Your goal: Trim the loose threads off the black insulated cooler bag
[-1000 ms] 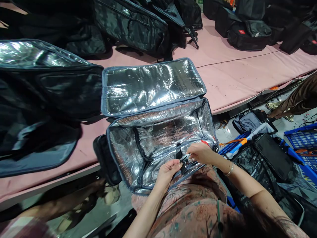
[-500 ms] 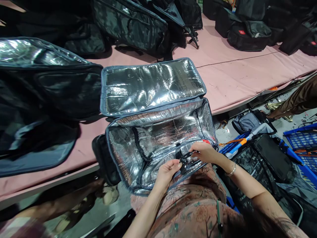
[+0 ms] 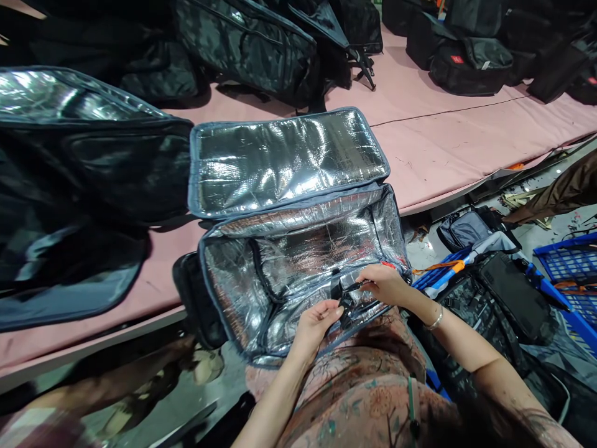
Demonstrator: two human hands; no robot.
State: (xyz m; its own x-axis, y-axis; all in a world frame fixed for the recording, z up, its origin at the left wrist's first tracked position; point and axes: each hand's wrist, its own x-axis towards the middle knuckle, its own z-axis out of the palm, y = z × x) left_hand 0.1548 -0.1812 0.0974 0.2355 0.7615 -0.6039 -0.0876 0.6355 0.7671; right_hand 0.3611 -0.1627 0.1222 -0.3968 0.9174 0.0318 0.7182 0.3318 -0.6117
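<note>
An open insulated cooler bag (image 3: 261, 280) with silver foil lining rests on the near edge of a pink table (image 3: 448, 149), its lid (image 3: 284, 158) flipped back. Both of my hands work at the bag's near wall. My left hand (image 3: 314, 326) is pinched on a small black buckle (image 3: 346, 305) fixed to a short black strap (image 3: 334, 283). My right hand (image 3: 385, 283) is closed on the thin dark piece that runs into the buckle from the right. A bracelet circles my right wrist.
Several black bags lie across the table's left and far side, one with its foil lining (image 3: 60, 99) showing. Blue crates (image 3: 566, 261) with dark bags stand on the floor at right. Another person's brown sleeve (image 3: 559, 193) shows at the right edge.
My right hand has lifted slightly and shifted a little right at the buckle. My left hand and the bag have barely moved.
</note>
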